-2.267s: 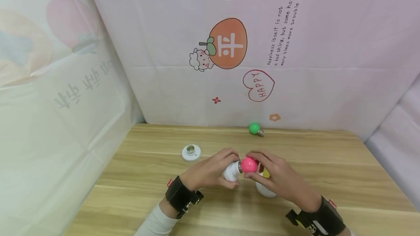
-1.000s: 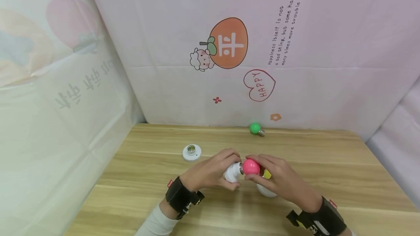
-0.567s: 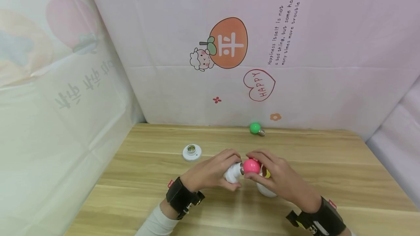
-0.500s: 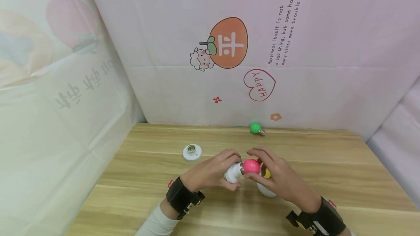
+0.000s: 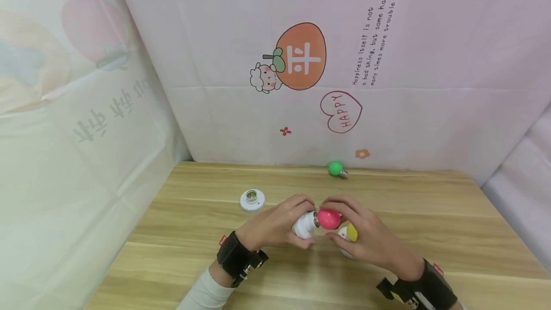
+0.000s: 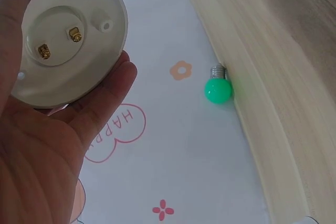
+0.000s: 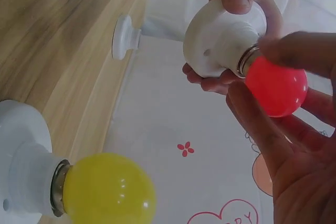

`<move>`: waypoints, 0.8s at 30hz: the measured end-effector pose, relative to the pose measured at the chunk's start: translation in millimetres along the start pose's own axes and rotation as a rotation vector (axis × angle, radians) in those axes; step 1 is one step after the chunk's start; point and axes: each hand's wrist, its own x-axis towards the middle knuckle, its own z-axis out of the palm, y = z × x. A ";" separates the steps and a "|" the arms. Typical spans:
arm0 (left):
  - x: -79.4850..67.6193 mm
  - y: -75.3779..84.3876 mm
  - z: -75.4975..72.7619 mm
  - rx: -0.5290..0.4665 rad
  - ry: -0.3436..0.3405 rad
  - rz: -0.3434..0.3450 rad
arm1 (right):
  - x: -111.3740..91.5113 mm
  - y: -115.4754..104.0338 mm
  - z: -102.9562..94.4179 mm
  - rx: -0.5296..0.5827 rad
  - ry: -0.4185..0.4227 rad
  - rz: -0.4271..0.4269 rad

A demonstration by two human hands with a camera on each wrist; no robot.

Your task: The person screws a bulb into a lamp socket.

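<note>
My left hand grips a white lamp holder by its round base, tilted toward the right. In the left wrist view the base's underside shows brass screw terminals. A pink-red light bulb sits at the holder's socket, a band of its metal base showing at the mouth. Around that bulb curl the fingers of my right hand, while the thumb stands off below it. The right wrist view has a blurred fingertip at the bulb's neck.
Behind my right hand stands another white holder with a yellow bulb. A third holder, its socket bare, is at the left. The green bulb lies by the printed cloth at the wooden table's back edge.
My right thumb has come away from the pink-red bulb, and the fingers have shifted round it. The left hand holds the lamp holder in nearly the same place.
</note>
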 end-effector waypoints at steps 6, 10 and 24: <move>-0.6 -0.8 0.1 0.001 0.000 0.005 | 0.3 0.2 -3.4 0.004 -0.009 -0.033; 0.0 0.1 -0.9 0.012 -0.003 0.017 | 0.8 -0.5 -4.8 0.007 -0.010 -0.031; 0.6 5.2 -3.0 0.037 -0.027 0.015 | -2.5 2.4 -1.8 -0.028 -0.006 0.018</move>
